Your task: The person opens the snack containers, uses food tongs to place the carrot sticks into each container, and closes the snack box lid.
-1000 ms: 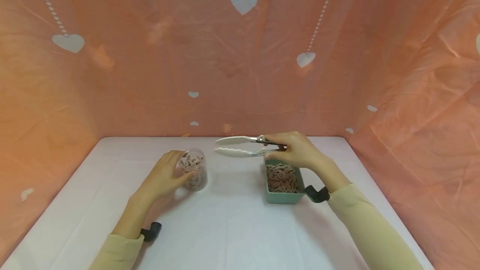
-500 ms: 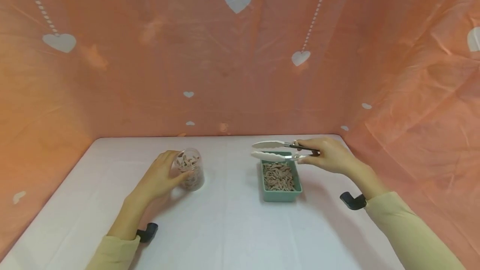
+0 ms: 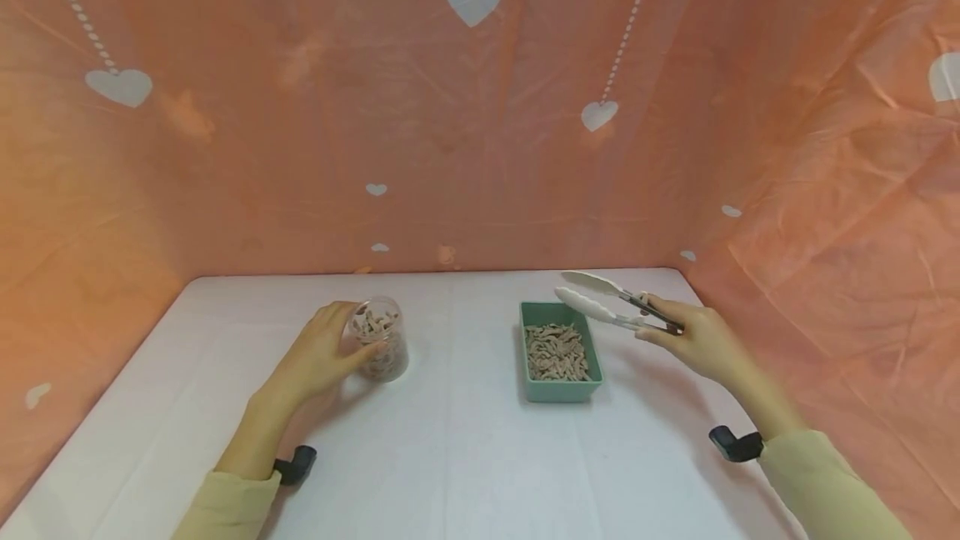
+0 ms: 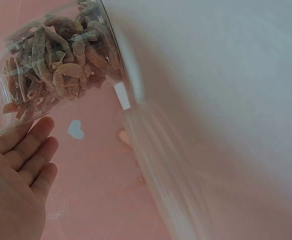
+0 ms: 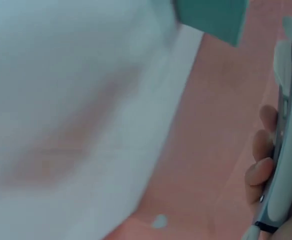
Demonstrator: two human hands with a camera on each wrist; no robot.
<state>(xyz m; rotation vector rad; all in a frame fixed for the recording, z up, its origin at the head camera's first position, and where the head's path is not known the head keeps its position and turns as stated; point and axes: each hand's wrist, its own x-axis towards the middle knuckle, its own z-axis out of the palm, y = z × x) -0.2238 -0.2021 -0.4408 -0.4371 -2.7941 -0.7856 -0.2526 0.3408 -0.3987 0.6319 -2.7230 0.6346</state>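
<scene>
A clear jar (image 3: 392, 361) full of small greyish-brown strips (image 4: 61, 60) stands on the table at centre-left. My left hand (image 3: 318, 352) holds it from the left, thumb on the near side and fingers behind. My right hand (image 3: 708, 344) grips a pair of tongs (image 3: 588, 304) with pale scalloped heads and dark handles. Those heads are spread apart, with nothing seen between them. They hang in the air over the far right corner of a green rectangular box (image 3: 564, 392), which holds similar strips (image 3: 557, 354). The right wrist view shows fingers wrapped along the tongs' handle.
A white cloth (image 3: 450, 457) covers the table. Orange sheeting (image 3: 420, 123) with white hearts rises behind and at both sides. Black wrist mounts (image 3: 735, 443) sit on both wrists. A gap of white tabletop lies between jar and box.
My right hand has carried the tongs rightward, from between the jar and box to the box's far right corner, tilting them. My left hand stays on the jar. The view has shifted slightly.
</scene>
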